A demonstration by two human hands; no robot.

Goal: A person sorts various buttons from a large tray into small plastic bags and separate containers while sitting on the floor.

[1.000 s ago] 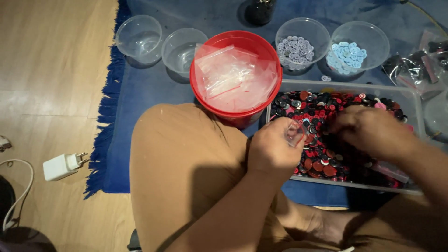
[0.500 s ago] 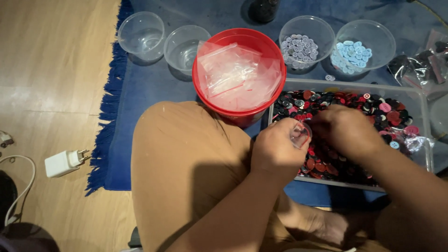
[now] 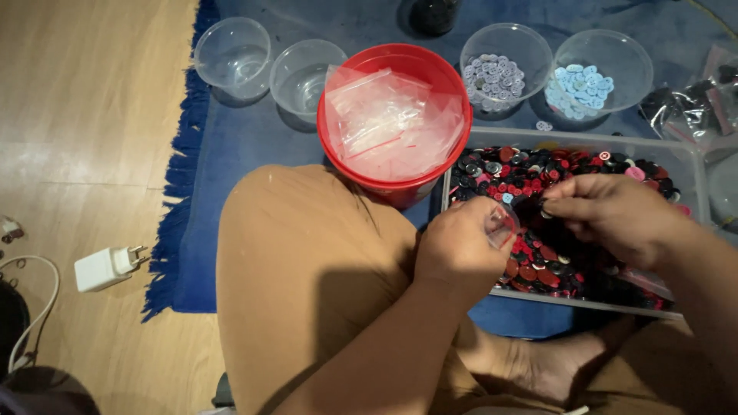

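left hand (image 3: pixel 461 246) closed on small clear bag (image 3: pixel 501 225), frame centre, mouth turned right | right hand (image 3: pixel 607 215) just right of it, grip pinched narrow on a dark button (image 3: pixel 543 206), nearly touching | bag thin, see-through | both held over clear tray (image 3: pixel 676 157) of red and black buttons

1. Left hand (image 3: pixel 461 247) curls round a small clear bag (image 3: pixel 501 225); contents too small to tell.
2. Right hand (image 3: pixel 607 215) pinches something dark at the fingertips (image 3: pixel 547 209); item too small to identify.
3. Both hands cover part of the button tray (image 3: pixel 584 140); its right end is lost in dimness.
4. Dark jar (image 3: pixel 434 14) cut off at top edge.
5. Plastic packets (image 3: pixel 692 107) at right edge, partly cropped, contents unclear.
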